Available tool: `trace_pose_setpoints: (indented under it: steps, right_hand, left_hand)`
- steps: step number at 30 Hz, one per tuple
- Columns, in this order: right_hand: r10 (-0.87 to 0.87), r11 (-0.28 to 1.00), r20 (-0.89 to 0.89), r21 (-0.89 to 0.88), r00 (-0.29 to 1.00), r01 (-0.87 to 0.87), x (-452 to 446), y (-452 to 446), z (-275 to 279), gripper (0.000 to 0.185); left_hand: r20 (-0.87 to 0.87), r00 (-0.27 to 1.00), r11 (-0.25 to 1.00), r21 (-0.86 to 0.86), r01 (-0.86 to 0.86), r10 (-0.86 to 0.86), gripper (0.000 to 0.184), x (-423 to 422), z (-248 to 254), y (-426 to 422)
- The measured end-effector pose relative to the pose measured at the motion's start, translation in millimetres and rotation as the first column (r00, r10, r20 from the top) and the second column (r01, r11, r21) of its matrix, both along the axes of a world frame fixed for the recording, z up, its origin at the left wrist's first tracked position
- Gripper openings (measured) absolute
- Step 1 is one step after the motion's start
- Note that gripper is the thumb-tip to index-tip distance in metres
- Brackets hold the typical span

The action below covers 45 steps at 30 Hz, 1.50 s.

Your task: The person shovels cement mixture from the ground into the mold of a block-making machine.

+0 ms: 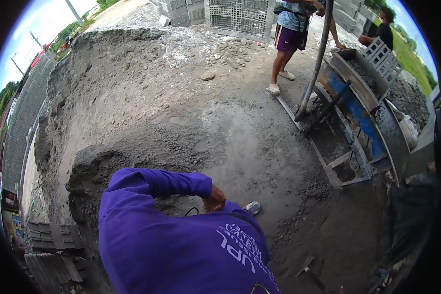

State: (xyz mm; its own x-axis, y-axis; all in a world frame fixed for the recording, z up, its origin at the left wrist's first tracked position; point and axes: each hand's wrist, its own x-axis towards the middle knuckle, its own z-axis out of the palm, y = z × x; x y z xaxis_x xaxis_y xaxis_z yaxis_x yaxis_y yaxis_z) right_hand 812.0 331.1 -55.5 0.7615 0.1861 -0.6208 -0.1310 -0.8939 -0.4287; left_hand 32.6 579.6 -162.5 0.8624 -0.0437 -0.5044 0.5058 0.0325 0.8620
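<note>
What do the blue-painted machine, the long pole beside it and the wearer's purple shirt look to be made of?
Blue-painted machine: likely steel; the blue paint is patchy, with rusty brown showing around it.
Long pole: probably metal pipe, dull grey-brown and slender, though wood isn't ruled out.
Purple shirt: matte fabric, fibre unclear; it folds softly and carries white lettering.

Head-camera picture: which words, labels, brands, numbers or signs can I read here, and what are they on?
"UPL": large white letters on the purple shirt.
Smaller white lettering beside it: too small and blurred to read reliably.
Nothing else is legible; the colourful panel at far left is too unclear.
</note>
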Motion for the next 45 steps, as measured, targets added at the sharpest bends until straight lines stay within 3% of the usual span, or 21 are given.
trace_pose_setpoints:
  steps: [1,2,3,4,6,9,12,14,18,21,23,28,30,31,33,34,36,40,41,43,45]
  right_hand:
    - [-0.027,0.995,0.104,-0.096,0.994,0.037,-1,-1,-10,0.047]
    - [0.1,0.991,0.337,0.047,0.936,-0.123,-3,4,-34,0.059]
    - [0.082,0.995,0.305,0.031,0.949,-0.096,3,-7,-36,0.053]
    - [0.08,0.993,0.284,0.064,0.955,-0.102,-10,-8,-28,0.054]
    - [0.08,0.99,0.34,0.084,0.937,-0.115,-8,-11,-37,0.049]
    - [0.013,0.997,0.439,0.066,0.899,-0.047,-54,12,-22,0.085]
    - [0.017,0.99,0.591,0.1,0.807,-0.094,-76,19,-22,0.045]
    - [0.023,0.989,0.624,0.102,0.781,-0.111,-74,19,-28,0.042]
    - [0.119,0.96,0.704,0.099,0.7,-0.263,-51,6,-54,0.048]
    - [0.155,0.976,0.702,-0.001,0.695,-0.217,-66,7,-46,0.048]
    - [0.14,0.978,0.699,0.015,0.701,-0.21,-63,8,-50,0.049]
    - [0.08,0.993,0.728,0.004,0.681,-0.121,-51,8,-76,0.066]
    - [0.084,0.995,0.934,-0.059,0.347,-0.083,-41,5,-94,0.055]
    - [0.078,0.996,0.935,-0.058,0.347,-0.068,-38,2,-93,0.055]
    - [0.074,0.995,0.785,-0.015,0.615,-0.101,-54,10,-76,0.065]
    - [0.065,0.996,0.785,-0.011,0.616,-0.091,-62,13,-66,0.065]
    - [0.103,0.992,0.568,-0.003,0.816,-0.123,-74,17,-47,0.078]
    - [0.101,0.992,0.776,-0.126,0.622,-0.005,-75,17,-66,0.086]
    - [0.093,0.995,0.747,-0.09,0.658,-0.038,-74,18,-67,0.087]
    - [0.068,0.998,0.725,-0.049,0.685,-0.047,-65,13,-60,0.088]
    - [0.131,0.99,0.514,-0.114,0.848,-0.084,-87,24,-34,0.092]
  left_hand:
    - [-0.103,0.991,0.987,-0.122,-0.103,0.09,0.009,-2,8,-4]
    - [-0.223,0.963,0.955,-0.217,-0.2,0.151,0.012,-1,16,-7]
    - [-0.204,0.979,0.996,0.082,0.039,-0.022,0.013,-1,28,-14]
    - [-0.206,0.96,0.887,0.383,0.259,-0.191,0.015,-3,37,-21]
    - [-0.258,0.943,0.877,0.377,0.298,-0.21,0.02,-11,33,-31]
    - [-0.241,0.939,0.871,0.37,0.323,-0.246,0.026,-30,9,-47]
    - [-0.31,0.92,0.878,0.338,0.34,-0.238,0.027,-36,19,-64]
    - [-0.251,0.955,0.899,0.362,0.246,-0.16,0.029,-49,3,-70]
    - [-0.215,0.967,0.9,0.383,0.211,-0.135,0.032,-54,9,-76]
    - [-0.227,0.959,0.872,0.421,0.251,-0.167,0.036,-52,8,-76]
    - [-0.066,0.988,0.865,0.478,0.153,-0.138,0.031,-50,11,-70]
    - [-0.128,0.986,0.89,0.43,0.151,-0.105,0.034,-55,-6,-64]
    - [-0.111,0.99,0.908,0.398,0.128,-0.091,0.035,-55,-12,-62]
    - [-0.149,0.984,0.908,0.39,0.151,-0.099,0.033,-54,-13,-60]
    - [-0.151,0.982,0.902,0.397,0.167,-0.115,0.034,-54,-16,-58]
    - [-0.152,0.981,0.9,0.4,0.171,-0.118,0.034,-53,-17,-57]
    - [-0.08,0.991,0.91,0.395,0.127,-0.103,0.027,-49,-8,-53]
    - [-0.033,0.996,0.932,0.351,0.088,-0.081,0.026,-46,-12,-49]
    - [-0.028,0.995,0.93,0.353,0.1,-0.096,0.026,-44,-11,-48]
    - [-0.199,0.96,0.902,0.347,0.257,-0.198,0.048,-39,-9,-44]
    - [-0.166,0.965,0.911,0.329,0.249,-0.203,0.049,-42,-16,-43]
